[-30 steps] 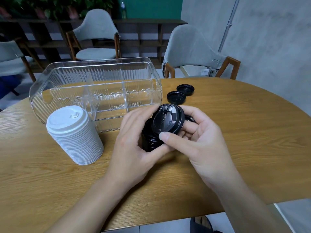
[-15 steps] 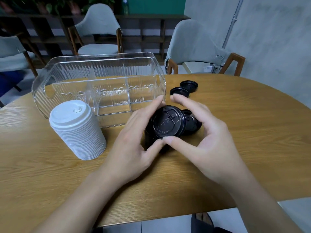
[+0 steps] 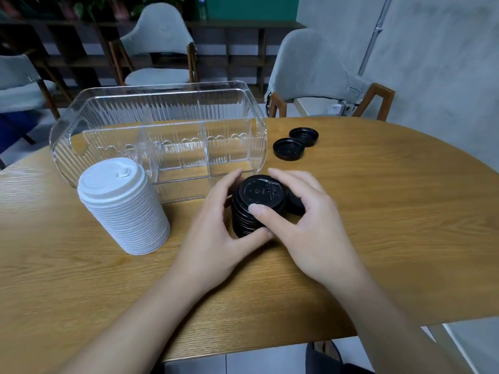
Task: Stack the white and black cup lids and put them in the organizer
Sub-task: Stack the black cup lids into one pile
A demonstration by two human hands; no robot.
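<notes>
Black plastic lids form a short stack (image 3: pixel 253 209) on the wooden table (image 3: pixel 378 211), just in front of the organizer's right end. The stack stands on end with its axis near vertical, leaning a little toward the person, and the top lid faces up, its sip tab toward the right. The left hand (image 3: pixel 216 233) curls round the stack's left side, fingers reaching over the far rim and thumb tucked under the near bottom edge. The right hand (image 3: pixel 310 225) wraps the right side, its thumb pressed on the top lid's near edge and its fingers arched over the far rim. Another black lid (image 3: pixel 295 203) lies flat just right of the stack, partly under the right fingers.

The clear ribbed organizer (image 3: pixel 159 139) lies with its long axis running left to right across the table, dividers splitting it into compartments; no lids show inside. Touching or just in front of its left end stands the white lid stack (image 3: pixel 124 209), taller than the black one, upright and tilted slightly leftward at the top, top lid facing up. Two loose black lids (image 3: pixel 295 144) lie flat and side by side farther back on the right, well apart from the hands. Grey chairs (image 3: pixel 310 68) stand beyond the table.
</notes>
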